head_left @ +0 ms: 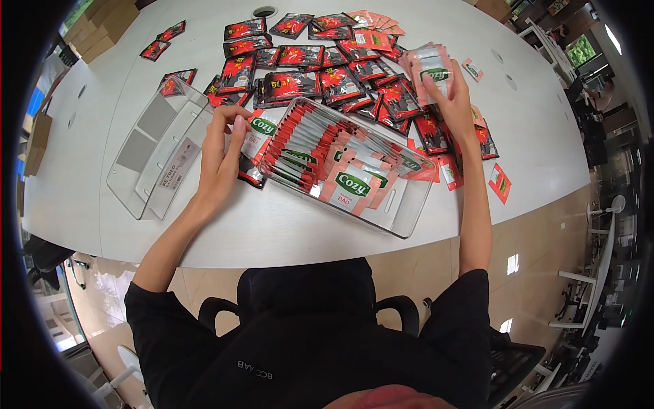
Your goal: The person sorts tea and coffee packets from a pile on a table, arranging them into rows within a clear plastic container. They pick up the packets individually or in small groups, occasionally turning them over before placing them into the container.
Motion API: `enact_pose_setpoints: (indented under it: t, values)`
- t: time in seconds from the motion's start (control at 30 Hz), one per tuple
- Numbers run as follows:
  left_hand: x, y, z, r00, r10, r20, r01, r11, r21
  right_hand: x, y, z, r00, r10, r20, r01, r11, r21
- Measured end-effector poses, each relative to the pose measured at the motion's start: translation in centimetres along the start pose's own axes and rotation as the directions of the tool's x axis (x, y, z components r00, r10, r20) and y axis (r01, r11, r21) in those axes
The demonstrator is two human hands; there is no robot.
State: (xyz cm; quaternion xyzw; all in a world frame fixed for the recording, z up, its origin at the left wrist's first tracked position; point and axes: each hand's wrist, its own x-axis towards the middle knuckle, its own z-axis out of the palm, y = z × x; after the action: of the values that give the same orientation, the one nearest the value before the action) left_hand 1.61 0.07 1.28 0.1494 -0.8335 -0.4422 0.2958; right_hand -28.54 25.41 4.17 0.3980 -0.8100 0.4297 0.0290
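My left hand [219, 153] pinches the edge of a Cozy tea sachet [257, 128] at the left end of a clear plastic bin [403, 221]. Inside the bin, a row of upright red-and-white sachets [303, 140] fills the left part. Other Cozy sachets [349, 185] lie flatter and looser toward its right. Over the right side of the pile, my right hand [455, 102] is closed around a fanned stack of pink-and-white Cozy sachets [433, 71]. Its thumb presses on the front sachet.
Many black-and-red packets [291, 85] are heaped behind the bin. A second clear plastic bin [146, 153] with a label lies to the left. Loose pink sachets [499, 183] are scattered at right. Cardboard boxes [102, 31] stand at the far left.
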Motion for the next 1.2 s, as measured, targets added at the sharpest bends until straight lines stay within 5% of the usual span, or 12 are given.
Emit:
enact_pose_setpoints:
  t: [0.07, 0.23, 0.3, 0.4, 0.5, 0.57, 0.67, 0.73, 0.83, 1.03, 1.1, 1.2]
  values:
    - [0.0, -0.1, 0.1, 1.000, -0.004, -0.003, 0.004, 1.000, -0.029, 0.1, -0.3, 0.7, 0.995, 0.032, -0.090, 0.025, 0.821, 0.571]
    - [0.1, 0.1, 0.0, 0.999, -0.003, -0.042, -0.004, 0.987, -0.162, -0.2, -1.1, 0.5, 0.992, 0.126, -0.002, -0.077, 0.616, 0.784]
    - [0.2, -0.2, -0.1, 0.998, 0.023, -0.056, -0.031, 0.989, -0.145, -0.7, -2.9, -0.5, 0.986, -0.055, -0.159, 0.123, 0.878, 0.463]
    - [0.0, -0.5, -0.2, 0.997, 0.031, -0.073, -0.042, 0.986, -0.161, -3.0, -5.5, -2.9, 0.945, -0.135, -0.299, 0.252, 0.884, 0.395]
    - [0.0, 0.0, 0.5, 0.989, 0.036, -0.141, -0.065, 0.977, -0.203, -7.5, -10.2, -2.9, 0.933, -0.071, -0.353, 0.211, 0.901, 0.378]
    - [-0.1, 0.0, 0.4, 0.988, 0.091, -0.123, -0.112, 0.978, -0.178, -9.3, -11.3, -2.2, 0.956, -0.190, -0.223, 0.244, 0.937, 0.248]
    - [-0.2, -0.5, 0.5, 0.988, 0.110, -0.112, -0.128, 0.977, -0.169, -11.3, -14.1, 0.2, 0.994, -0.111, 0.018, 0.109, 0.991, 0.081]
    - [-0.3, -0.2, 0.6, 0.989, 0.089, -0.118, -0.112, 0.973, -0.202, -11.8, -15.3, 1.9, 0.983, -0.148, 0.109, 0.170, 0.959, -0.225]
    - [-0.4, -0.1, 0.3, 0.992, 0.095, -0.086, -0.110, 0.974, -0.200, -12.2, -15.6, 3.2, 0.971, -0.043, 0.234, 0.118, 0.941, -0.317]
    - [-0.7, 0.4, 0.4, 0.994, 0.102, -0.043, -0.109, 0.968, -0.228, -11.3, -16.3, 1.7, 0.945, -0.134, 0.300, 0.232, 0.919, -0.318]
    - [-0.7, 0.5, 0.3, 0.993, 0.110, -0.044, -0.117, 0.972, -0.205, -10.9, -17.0, 1.3, 0.921, 0.001, 0.390, 0.092, 0.972, -0.218]
    - [-0.8, 0.3, 0.4, 0.991, 0.124, -0.051, -0.132, 0.967, -0.217, -11.4, -16.0, 1.0, 0.914, -0.084, 0.396, 0.145, 0.981, -0.129]
